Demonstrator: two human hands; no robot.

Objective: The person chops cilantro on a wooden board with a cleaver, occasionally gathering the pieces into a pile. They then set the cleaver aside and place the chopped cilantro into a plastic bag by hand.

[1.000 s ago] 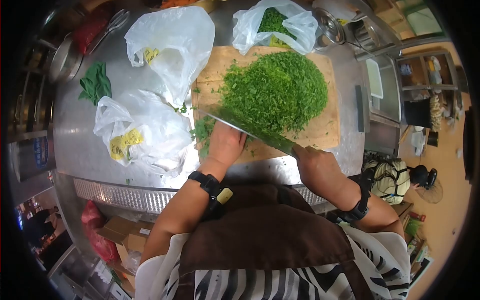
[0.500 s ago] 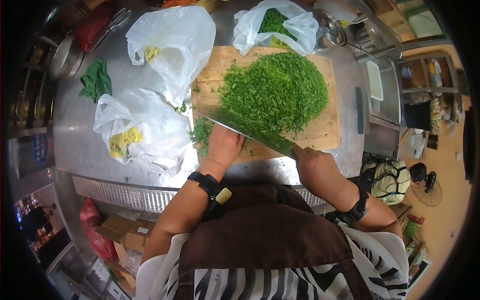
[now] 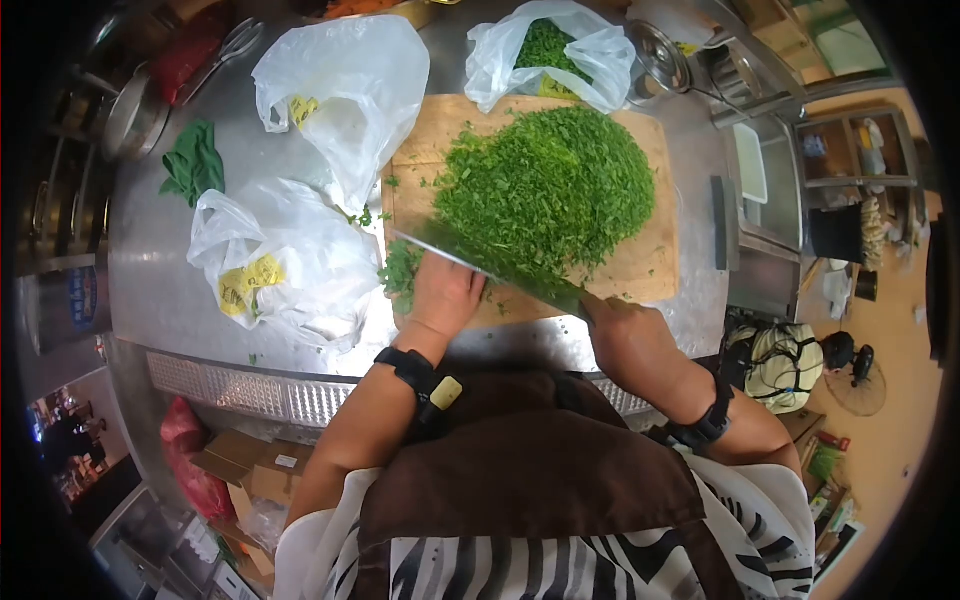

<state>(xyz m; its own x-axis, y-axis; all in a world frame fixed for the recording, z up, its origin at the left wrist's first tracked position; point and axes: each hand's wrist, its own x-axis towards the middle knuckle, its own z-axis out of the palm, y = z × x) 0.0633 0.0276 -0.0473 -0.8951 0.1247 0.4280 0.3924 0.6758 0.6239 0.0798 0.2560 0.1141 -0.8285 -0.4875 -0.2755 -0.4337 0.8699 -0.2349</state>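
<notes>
My right hand (image 3: pixel 635 340) is wrapped round the handle of a broad kitchen knife (image 3: pixel 530 283). Its blade slants up and left across the near part of the wooden cutting board (image 3: pixel 650 283). Just below the blade, my left hand (image 3: pixel 446 294) has its fingers curled and pressed down on leafy green herbs (image 3: pixel 402 266), whose leaves stick out on its left side; what lies under the palm is hidden. Beyond the knife a large heap of chopped herbs (image 3: pixel 550 185) covers most of the board, its near edge against the blade.
Two white plastic bags (image 3: pixel 345 90) (image 3: pixel 290 265) lie left of the board. Another bag (image 3: pixel 480 60) with chopped greens stands behind it. A green cloth (image 3: pixel 193 163) and a metal pan (image 3: pixel 138 117) are at the left of the steel table (image 3: pixel 150 270). A strainer (image 3: pixel 660 55) sits back right.
Both hands and the knife stay in nearly the same place, with the blade shifted very slightly left. The heap looks about the same.
</notes>
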